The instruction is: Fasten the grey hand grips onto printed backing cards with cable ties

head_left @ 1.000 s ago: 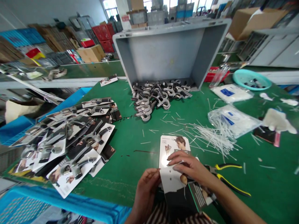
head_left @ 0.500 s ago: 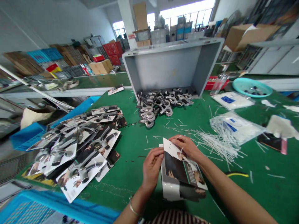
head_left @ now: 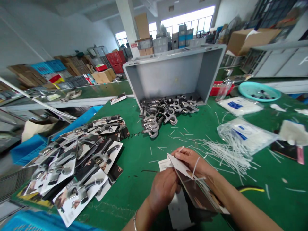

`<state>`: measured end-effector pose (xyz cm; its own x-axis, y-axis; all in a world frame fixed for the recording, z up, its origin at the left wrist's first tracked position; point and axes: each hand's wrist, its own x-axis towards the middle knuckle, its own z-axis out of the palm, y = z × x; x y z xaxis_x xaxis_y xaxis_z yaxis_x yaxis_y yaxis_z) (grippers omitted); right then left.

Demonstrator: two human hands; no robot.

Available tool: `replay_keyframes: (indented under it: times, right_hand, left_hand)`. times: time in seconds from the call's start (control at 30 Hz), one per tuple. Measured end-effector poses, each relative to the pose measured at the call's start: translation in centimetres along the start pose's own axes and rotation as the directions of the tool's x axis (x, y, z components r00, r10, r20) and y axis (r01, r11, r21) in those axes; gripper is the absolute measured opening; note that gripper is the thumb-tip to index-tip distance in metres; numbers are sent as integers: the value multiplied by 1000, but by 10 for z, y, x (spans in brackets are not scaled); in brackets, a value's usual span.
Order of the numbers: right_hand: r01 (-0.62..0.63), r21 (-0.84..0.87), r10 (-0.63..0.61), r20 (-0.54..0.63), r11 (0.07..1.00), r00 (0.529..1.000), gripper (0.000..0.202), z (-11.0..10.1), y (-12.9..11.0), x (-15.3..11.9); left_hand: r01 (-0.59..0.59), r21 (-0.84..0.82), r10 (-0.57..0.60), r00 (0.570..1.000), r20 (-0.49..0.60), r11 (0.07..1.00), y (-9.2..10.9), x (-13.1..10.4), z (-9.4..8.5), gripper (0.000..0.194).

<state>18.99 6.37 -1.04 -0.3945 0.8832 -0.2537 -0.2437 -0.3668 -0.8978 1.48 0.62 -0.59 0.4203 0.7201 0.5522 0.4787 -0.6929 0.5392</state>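
A printed card [head_left: 196, 189] stands tilted between my hands, above a stack of cards [head_left: 179, 208] on the green table. My right hand [head_left: 190, 160] is closed on its upper edge, and white cable ties [head_left: 196, 166] stick out near those fingers. Curled behind the card's left side, my left hand [head_left: 165, 186] has its fingertips hidden; what they hold cannot be made out. Loose white cable ties [head_left: 226, 154] lie to the right. Grey and black metal tools [head_left: 168, 112] are heaped at the mouth of a grey crate [head_left: 175, 73]. Cards with tools attached [head_left: 81, 189] are piled on the left.
On the right lie plastic bags of ties [head_left: 245, 134], a phone [head_left: 284, 149] and a yellow-handled tool [head_left: 251, 189]. A turquoise tray [head_left: 260, 91] and red bin [head_left: 220, 88] are farther back. Blue crates [head_left: 29, 149] stand along the left edge.
The card has been lifted and turned more edge-on, showing the stack below. My left hand has moved right and curled behind it. The view has shifted slightly.
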Motion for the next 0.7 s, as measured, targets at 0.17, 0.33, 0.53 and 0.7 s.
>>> replay_keyframes:
  times: [0.17,0.33,0.53,0.7]
  right_hand:
    - [127,-175,-135,-33,976,990,23,4,0,-11]
    - [241,-269,-199,174,932,964,22,7,2,-20]
    - [199,-296,-130,235,934,963,18,7,8,-29]
    - [137,-300,-66,234,944,970,17,5,19,-38]
  left_hand:
    - [488,-139,-496,868,-31,862,-6,-6,1,20]
    - [412,-196,-413,910,39,890,-13,-13,-8,20]
    - [389,-272,-368,921,126,880,-12,-35,-11,17]
    - [397,-315,-359,917,173,862,2,-64,-2,20]
